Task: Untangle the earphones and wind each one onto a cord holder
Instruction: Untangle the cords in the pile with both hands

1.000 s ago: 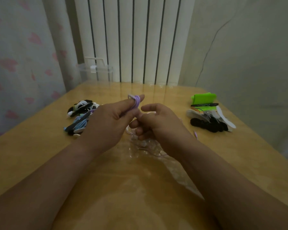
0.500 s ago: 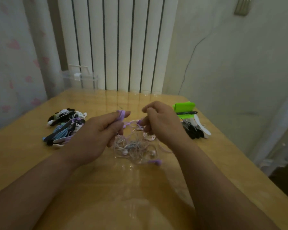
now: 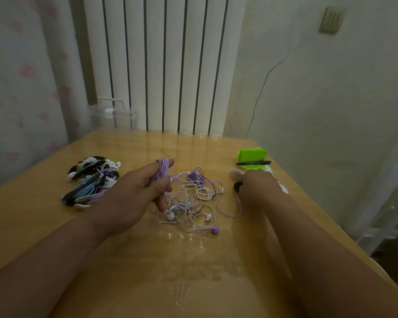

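Note:
My left hand (image 3: 136,191) holds a coil of purple earphone cord (image 3: 162,167) wound round its fingers, just left of the tangle. A tangle of white, purple and grey earphones (image 3: 191,198) lies on the wooden table (image 3: 147,271) between my hands. My right hand (image 3: 259,187) has reached to the right and rests over the black and white cord holders (image 3: 237,180), fingers curled down; what it grips is hidden. A purple cord loop (image 3: 230,210) trails from under it.
A pile of wound earphones on holders (image 3: 92,180) lies at the left. A green object (image 3: 252,154) with a black pen (image 3: 253,162) on it sits at the right rear. A clear plastic box (image 3: 113,113) stands at the back by the radiator.
My right hand let go of the tangle and moved right onto the cord holders. The tangle now lies spread on the table. My left hand still holds the purple coil.

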